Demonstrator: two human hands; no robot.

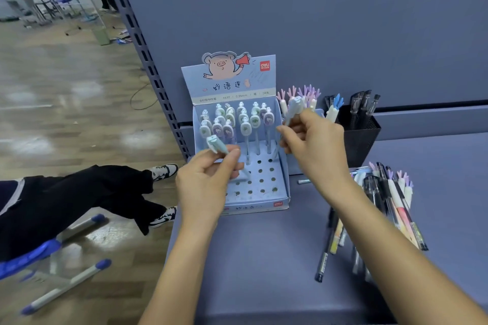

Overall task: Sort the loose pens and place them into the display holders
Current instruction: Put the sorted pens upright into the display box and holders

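A light blue cardboard display box (281,166) with a pig picture stands on the shelf, its back rows filled with charm-topped pens (244,120) and its front holes empty. My left hand (206,182) pinches a pale blue pen (217,145) over the box's front left. My right hand (314,140) grips another pale blue pen (293,109) at the box's right side. A pile of loose pens (388,206) lies on the shelf to the right.
A black mesh cup (361,137) holds dark pens, and a holder of antler-topped pens (306,93) stands behind my right hand. The grey-blue shelf (264,258) ends at its left edge. A seated person's legs (100,192) and a blue chair (39,253) are on the left.
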